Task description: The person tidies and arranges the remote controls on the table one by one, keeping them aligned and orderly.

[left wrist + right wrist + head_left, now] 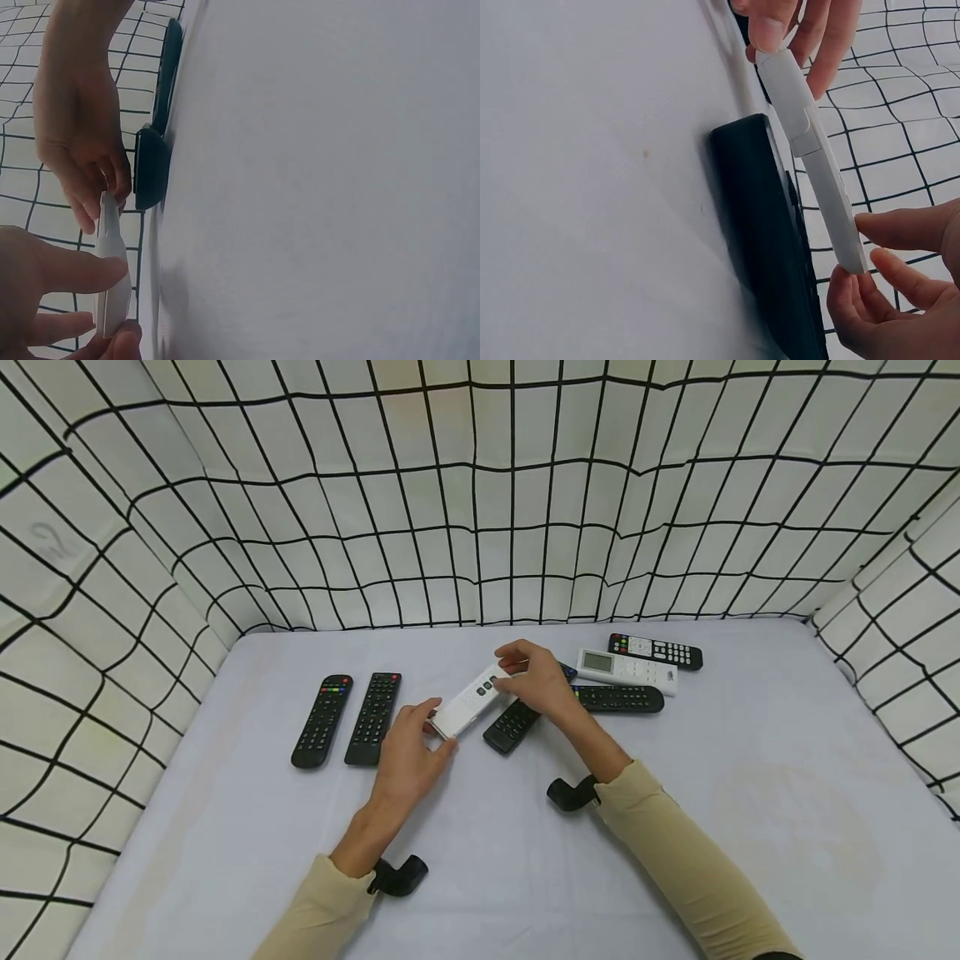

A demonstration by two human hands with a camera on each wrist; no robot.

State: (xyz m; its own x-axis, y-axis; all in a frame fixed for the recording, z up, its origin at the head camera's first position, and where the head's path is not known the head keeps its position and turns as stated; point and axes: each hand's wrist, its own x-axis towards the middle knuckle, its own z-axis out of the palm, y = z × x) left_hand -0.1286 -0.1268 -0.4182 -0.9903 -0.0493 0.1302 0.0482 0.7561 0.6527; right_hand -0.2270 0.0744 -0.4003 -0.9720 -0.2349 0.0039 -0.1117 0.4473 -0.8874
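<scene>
The left hand and right hand, both bare, pinch opposite ends of one slim white plastic remote control, raised above the middle of the table. Black-corded netting over white walls surrounds three visible sides of the white-covered table, where six other remotes lie: two long black ones side by side at left; one slanting black remote and one sideways black remote, both partly blocked by the right hand and wrist; one white remote with a grey screen; and just beyond it, one black remote with a pale panel.
</scene>
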